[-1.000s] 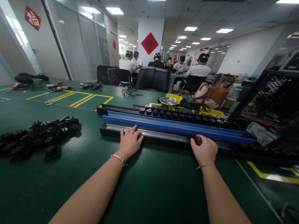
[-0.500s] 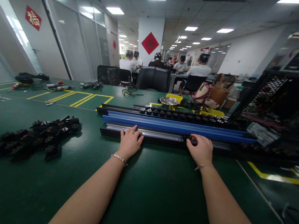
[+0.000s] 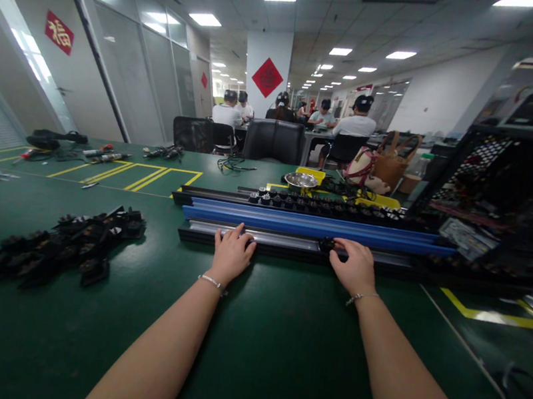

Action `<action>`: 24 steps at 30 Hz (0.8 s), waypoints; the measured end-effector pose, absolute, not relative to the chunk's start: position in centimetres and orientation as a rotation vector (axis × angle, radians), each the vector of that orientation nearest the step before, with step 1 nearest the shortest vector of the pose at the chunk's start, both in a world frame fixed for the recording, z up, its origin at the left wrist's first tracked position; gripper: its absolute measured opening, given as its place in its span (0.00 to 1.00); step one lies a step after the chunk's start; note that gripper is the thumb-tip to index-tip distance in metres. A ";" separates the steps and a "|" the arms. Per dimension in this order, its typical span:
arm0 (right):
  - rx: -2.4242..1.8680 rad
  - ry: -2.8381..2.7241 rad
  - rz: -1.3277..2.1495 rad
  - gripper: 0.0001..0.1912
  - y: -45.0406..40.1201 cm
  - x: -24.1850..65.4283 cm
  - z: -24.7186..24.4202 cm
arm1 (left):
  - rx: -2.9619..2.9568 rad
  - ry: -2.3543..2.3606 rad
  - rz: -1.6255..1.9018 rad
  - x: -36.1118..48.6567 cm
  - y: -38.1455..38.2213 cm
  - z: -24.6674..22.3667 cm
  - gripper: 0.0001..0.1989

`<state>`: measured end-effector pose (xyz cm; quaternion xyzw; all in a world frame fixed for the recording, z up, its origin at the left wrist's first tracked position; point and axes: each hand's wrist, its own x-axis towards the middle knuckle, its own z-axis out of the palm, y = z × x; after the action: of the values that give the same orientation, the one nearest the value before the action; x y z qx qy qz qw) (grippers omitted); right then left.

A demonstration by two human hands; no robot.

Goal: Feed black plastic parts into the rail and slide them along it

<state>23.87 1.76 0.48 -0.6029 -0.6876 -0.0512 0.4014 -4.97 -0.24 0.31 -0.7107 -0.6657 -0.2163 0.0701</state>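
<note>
A long black rail [image 3: 283,251] with a shiny grey channel lies crosswise in front of me. My left hand [image 3: 233,248] grips its left part from above, fingers spread across its width. Toward the rail's middle, my right hand [image 3: 355,264] has its thumb and fingers curled behind a small black part [image 3: 326,243] sitting in the channel; the fingertips partly hide the contact. Directly behind lies a blue rail [image 3: 313,226], and beyond it another black rail [image 3: 216,196] beside a row of small black wheel-like parts [image 3: 291,201].
A pile of black parts [image 3: 68,239] lies on the green table [image 3: 263,347] at left. Behind the rails are a metal bowl [image 3: 301,179] and yellow trays [image 3: 378,200]. A dark open-fronted rack [image 3: 513,178] stands at right. Several people sit in the background.
My right hand has shifted slightly left along the rail, and the small black part has moved left with it. My left hand has stayed in place.
</note>
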 end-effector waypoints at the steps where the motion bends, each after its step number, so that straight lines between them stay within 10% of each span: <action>1: -1.523 -1.741 -0.127 0.16 1.7 23.8 0.5 | -2.136 -2.000 -0.653 -5.0 -0.2 0.3 0.18; 24: -1.588 -1.821 -0.175 0.14 1.7 23.3 0.2 | -2.142 -2.006 -0.664 -5.0 -0.3 0.3 0.18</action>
<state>23.29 1.66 0.20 -0.6136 -0.7035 -0.0676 0.3520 -5.01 -0.26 0.28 -0.7104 -0.6652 -0.2202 0.0663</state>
